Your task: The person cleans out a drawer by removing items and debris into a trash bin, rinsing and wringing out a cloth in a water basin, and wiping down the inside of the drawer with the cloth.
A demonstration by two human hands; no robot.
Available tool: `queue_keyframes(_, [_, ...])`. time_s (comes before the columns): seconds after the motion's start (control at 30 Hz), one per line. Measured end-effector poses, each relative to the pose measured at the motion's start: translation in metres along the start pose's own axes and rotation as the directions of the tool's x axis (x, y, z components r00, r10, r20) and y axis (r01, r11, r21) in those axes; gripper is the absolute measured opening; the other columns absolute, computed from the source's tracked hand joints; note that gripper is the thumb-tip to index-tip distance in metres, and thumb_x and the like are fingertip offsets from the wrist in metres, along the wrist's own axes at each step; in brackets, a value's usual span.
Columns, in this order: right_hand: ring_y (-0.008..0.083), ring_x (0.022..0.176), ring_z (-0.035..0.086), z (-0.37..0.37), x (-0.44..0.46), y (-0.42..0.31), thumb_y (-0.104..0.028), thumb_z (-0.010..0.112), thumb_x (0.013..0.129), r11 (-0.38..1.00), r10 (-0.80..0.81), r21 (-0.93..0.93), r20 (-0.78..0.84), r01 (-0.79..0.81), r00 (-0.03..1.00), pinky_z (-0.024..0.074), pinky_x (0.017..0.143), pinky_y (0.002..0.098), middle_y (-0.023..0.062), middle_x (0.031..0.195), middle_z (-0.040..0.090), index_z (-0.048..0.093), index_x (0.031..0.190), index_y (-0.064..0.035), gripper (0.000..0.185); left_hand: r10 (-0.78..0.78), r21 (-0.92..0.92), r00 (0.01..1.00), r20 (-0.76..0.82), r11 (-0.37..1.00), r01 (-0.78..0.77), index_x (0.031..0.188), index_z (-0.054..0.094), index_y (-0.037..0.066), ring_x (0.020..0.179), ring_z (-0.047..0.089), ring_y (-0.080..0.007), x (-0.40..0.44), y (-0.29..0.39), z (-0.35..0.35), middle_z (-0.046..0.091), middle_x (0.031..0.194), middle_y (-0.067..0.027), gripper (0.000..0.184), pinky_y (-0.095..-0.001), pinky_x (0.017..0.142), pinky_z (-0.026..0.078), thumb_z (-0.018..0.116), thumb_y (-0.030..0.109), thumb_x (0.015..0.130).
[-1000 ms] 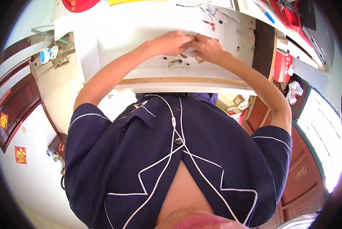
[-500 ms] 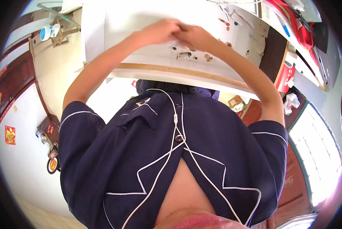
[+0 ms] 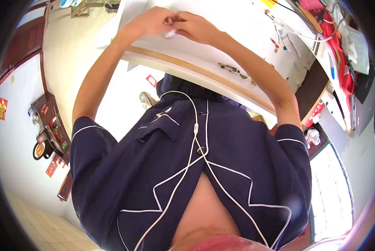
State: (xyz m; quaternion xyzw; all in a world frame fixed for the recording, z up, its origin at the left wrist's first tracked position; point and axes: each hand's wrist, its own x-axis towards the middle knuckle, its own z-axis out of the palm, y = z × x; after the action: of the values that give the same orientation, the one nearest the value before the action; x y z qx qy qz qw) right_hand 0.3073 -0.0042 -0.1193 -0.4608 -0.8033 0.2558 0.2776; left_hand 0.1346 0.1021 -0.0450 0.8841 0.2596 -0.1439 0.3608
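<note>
My left hand (image 3: 154, 21) and my right hand (image 3: 192, 27) meet over the left part of a white drawer (image 3: 229, 25). Between them is a small crumpled white piece (image 3: 170, 33), perhaps paper or tissue, pinched by curled fingers of both hands. Some fingertips are hidden behind the knuckles. Small dark bits (image 3: 228, 67) lie near the drawer's front edge, below my right forearm. Red and orange bits (image 3: 275, 45) lie farther right in the drawer, beside a pale strip.
The drawer's wooden front edge (image 3: 187, 71) runs between the hands and my body. At the right are a blue pen (image 3: 332, 72), a red cloth or bag (image 3: 342, 62), a cable and a clear plastic bag (image 3: 357, 46).
Both hands have moved left and up in the view, still together. The white piece now shows below them. The camera view has turned, so the drawer looks more tilted.
</note>
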Motion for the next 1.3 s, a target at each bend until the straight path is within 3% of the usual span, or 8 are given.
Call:
queue_keyframes(0.13, [0.0290, 0.111, 0.057, 0.054, 0.036, -0.007, -0.015, 0.067, 0.088, 0.987, -0.136, 0.080, -0.038, 0.138, 0.990, 0.0488, 0.096, 0.0400, 0.0073, 0.115, 0.060, 0.071, 0.109, -0.0149, 0.021, -0.332, 0.230, 0.926, 0.181, 0.930, 0.288, 0.095, 0.069, -0.002, 0.084, 0.065, -0.0337, -0.017, -0.027, -0.010, 0.070, 0.089, -0.0181, 0.022, -0.0395, 0.076, 0.051, 0.071, 0.016, 0.082])
queue_keyframes(0.53, [0.0291, 0.114, 0.055, -0.021, -0.082, -0.008, -0.001, 0.067, 0.082, 0.978, 0.007, 0.201, 0.243, -0.057, 0.970, 0.0471, 0.098, 0.0396, 0.0093, 0.115, 0.057, 0.069, 0.114, -0.0100, 0.032, 0.033, -0.010, 0.885, 0.465, 0.999, -0.032, 0.102, 0.072, -0.002, 0.087, 0.070, -0.0288, 0.036, 0.049, 0.045, 0.073, 0.093, -0.0166, 0.027, -0.0362, 0.080, 0.055, 0.074, 0.014, 0.081])
queue_keyframes(0.6, [0.0286, 0.112, 0.055, -0.035, -0.122, -0.005, 0.001, 0.068, 0.079, 0.981, 0.007, 0.187, 0.248, -0.055, 0.969, 0.0467, 0.097, 0.0389, 0.0085, 0.114, 0.057, 0.069, 0.112, -0.0096, 0.035, 0.127, -0.221, 0.893, 0.432, 0.975, -0.032, 0.107, 0.071, -0.001, 0.089, 0.069, -0.0298, 0.048, 0.070, 0.068, 0.072, 0.097, -0.0178, 0.026, -0.0364, 0.082, 0.055, 0.071, 0.011, 0.084])
queue_keyframes(0.83, [0.0277, 0.104, 0.056, -0.105, -0.257, -0.002, 0.000, 0.066, 0.079, 0.986, 0.085, 0.112, 0.276, -0.120, 0.957, 0.0499, 0.084, 0.0397, 0.0088, 0.102, 0.055, 0.071, 0.108, -0.0085, 0.031, 0.408, -0.176, 0.797, 0.445, 0.913, -0.369, 0.112, 0.066, -0.005, 0.099, 0.065, -0.0341, 0.099, 0.176, 0.139, 0.067, 0.110, -0.0193, 0.025, -0.0388, 0.087, 0.052, 0.063, 0.006, 0.089])
queue_keyframes(0.97, [0.0280, 0.100, 0.058, -0.129, -0.295, 0.000, -0.002, 0.066, 0.082, 0.986, 0.134, 0.047, 0.349, -0.160, 0.928, 0.0505, 0.083, 0.0401, 0.0101, 0.101, 0.055, 0.072, 0.108, -0.0096, 0.028, 0.446, -0.314, 0.824, 0.350, 0.884, -0.346, 0.109, 0.066, -0.005, 0.096, 0.065, -0.0353, 0.110, 0.212, 0.161, 0.066, 0.109, -0.0191, 0.024, -0.0401, 0.086, 0.051, 0.062, 0.008, 0.090])
queue_keyframes(1.13, [0.0258, 0.097, 0.059, -0.125, -0.263, -0.001, 0.001, 0.066, 0.082, 0.985, 0.081, 0.132, 0.200, -0.109, 0.976, 0.0509, 0.080, 0.0399, 0.0085, 0.101, 0.054, 0.070, 0.108, -0.0089, 0.028, 0.170, -0.111, 0.936, 0.309, 0.984, -0.142, 0.105, 0.068, -0.004, 0.092, 0.066, -0.0326, 0.090, 0.216, 0.118, 0.068, 0.103, -0.0178, 0.020, -0.0382, 0.081, 0.052, 0.062, 0.009, 0.091])
queue_keyframes(1.2, [0.0243, 0.098, 0.059, -0.103, -0.224, 0.009, -0.001, 0.067, 0.083, 0.996, -0.062, 0.057, -0.061, 0.066, 0.996, 0.0523, 0.083, 0.0380, 0.0074, 0.101, 0.054, 0.071, 0.108, -0.0101, 0.028, 0.103, -0.053, 0.971, 0.216, 0.994, -0.094, 0.102, 0.068, -0.004, 0.088, 0.066, -0.0295, 0.078, 0.190, 0.090, 0.069, 0.099, -0.0168, 0.019, -0.0369, 0.078, 0.052, 0.062, 0.010, 0.091])
queue_keyframes(1.3, [0.0249, 0.103, 0.058, -0.077, -0.156, 0.011, -0.002, 0.068, 0.082, 0.996, -0.089, 0.025, -0.039, 0.090, 0.995, 0.0531, 0.086, 0.0367, 0.0062, 0.106, 0.056, 0.071, 0.108, -0.0128, 0.029, -0.004, -0.069, 0.991, 0.136, 0.998, 0.013, 0.100, 0.068, -0.004, 0.085, 0.067, -0.0268, 0.053, 0.138, 0.057, 0.070, 0.094, -0.0164, 0.018, -0.0360, 0.076, 0.052, 0.063, 0.010, 0.091])
